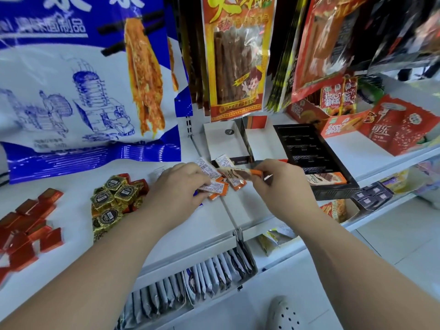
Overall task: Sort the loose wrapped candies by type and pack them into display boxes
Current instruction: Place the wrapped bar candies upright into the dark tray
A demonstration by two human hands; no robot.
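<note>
On the white shelf [238,210], my left hand [177,186] rests on a small pile of orange-and-white stick candies [217,189] and pinches a few of them. Just to the right, my right hand [283,179] is shut on one orange-ended stick candy [242,175], held above the pile. A black display tray [307,144] lies right of my hands with one stick candy [326,179] in its near slot. Gold-foil square candies [114,198] sit heaped at the left, and red square candies [26,229] lie at the far left.
An open white display box [223,141] stands behind the pile. Large snack bags [83,79] hang above the shelf's back. Red snack boxes [342,110] stand at the right. Below the shelf edge hang rows of sachets [195,284]. A white shoe [285,313] shows on the floor.
</note>
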